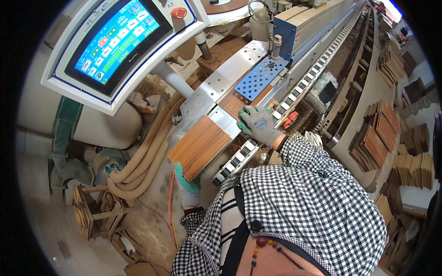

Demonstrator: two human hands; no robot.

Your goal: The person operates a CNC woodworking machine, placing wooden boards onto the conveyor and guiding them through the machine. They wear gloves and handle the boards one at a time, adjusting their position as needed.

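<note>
A brown wood-grain panel (199,147) lies on the metal infeed table (202,99) of a long edge-working machine. My left hand (186,186), in a green and grey glove, grips the panel's near corner from below. My right hand (258,123), in the same kind of glove, presses flat on a second wooden panel (235,102) further along, beside the chain track (294,92). A blue perforated plate (258,78) covers the far end of that panel.
A touch-screen control panel (117,39) with a red button hangs at upper left. Tan dust hoses (147,156) curve below the table. Stacks of wooden panels (377,138) sit on a bench at right. A small wooden stand (94,211) is on the floor.
</note>
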